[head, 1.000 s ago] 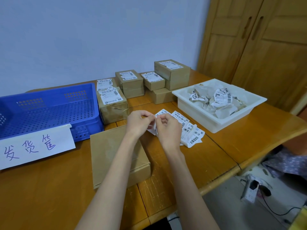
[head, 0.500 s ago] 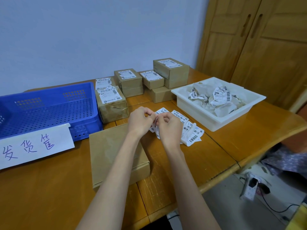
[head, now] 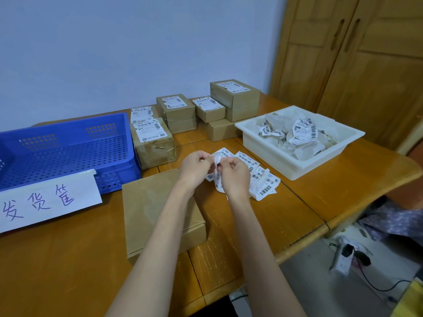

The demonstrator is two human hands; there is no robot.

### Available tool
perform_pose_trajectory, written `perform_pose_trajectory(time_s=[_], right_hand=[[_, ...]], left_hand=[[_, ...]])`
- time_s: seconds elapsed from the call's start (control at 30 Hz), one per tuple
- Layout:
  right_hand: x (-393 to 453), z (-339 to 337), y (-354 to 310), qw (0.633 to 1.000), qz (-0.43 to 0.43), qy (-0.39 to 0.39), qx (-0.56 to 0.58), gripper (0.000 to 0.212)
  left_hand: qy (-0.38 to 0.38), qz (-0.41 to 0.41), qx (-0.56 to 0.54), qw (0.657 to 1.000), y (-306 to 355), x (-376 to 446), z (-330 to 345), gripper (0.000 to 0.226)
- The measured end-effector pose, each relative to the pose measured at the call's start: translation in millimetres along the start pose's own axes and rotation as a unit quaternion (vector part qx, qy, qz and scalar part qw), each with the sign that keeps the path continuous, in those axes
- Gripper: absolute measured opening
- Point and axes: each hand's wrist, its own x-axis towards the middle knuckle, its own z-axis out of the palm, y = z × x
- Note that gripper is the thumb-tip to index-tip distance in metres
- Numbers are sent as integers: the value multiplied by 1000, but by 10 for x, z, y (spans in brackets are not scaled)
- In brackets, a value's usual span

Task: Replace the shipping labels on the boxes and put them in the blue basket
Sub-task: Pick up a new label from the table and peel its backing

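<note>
- Left hand [head: 195, 167] and right hand [head: 234, 177] both pinch one shipping label [head: 217, 179] above the counter [head: 297, 202].
- Bare box [head: 158, 211] lies near the counter's front edge.

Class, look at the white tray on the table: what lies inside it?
The white tray holds crumpled, peeled-off labels and backing paper, some showing barcodes. The paper covers its floor, so anything underneath cannot be seen.

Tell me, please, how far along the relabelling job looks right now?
Early. Crumpled old labels fill the white tray, and the bare box is stripped. Both hands, left and right, peel a new label. The blue basket holds no boxes; the labelled boxes wait.
</note>
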Motion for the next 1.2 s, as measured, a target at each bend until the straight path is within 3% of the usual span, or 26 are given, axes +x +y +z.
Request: perform_pose_trajectory(time_s=[0.13,0.27,0.4,0.6,0.67,1.0,1.2], right_hand=[[11,-31,-11,999,22,-18,25,21],[2,-61,0,999,11,-10,37,22],[14,-98,-30,992,45,-17,118,27],[9,-86,-22,996,0,-6,84,9],[14,-105,-42,996,-8,-2,86,4],[16,-136,9,994,2,-31,108,5],[81,-138,45,995,14,-41,95,6]], left_hand=[[-15,-25,-58,998,-3,-7,4,21],[-12,-7,-35,999,8,-13,8,20],[-14,-1,-31,999,33,-6,-10,14],[-23,9,-39,999,33,-17,-2,12],[-25,11,-57,998,16,-29,9,21],[-14,-24,-153,988,12,21,-2,11],[-25,-10,-129,991,-25,58,-26,13]])
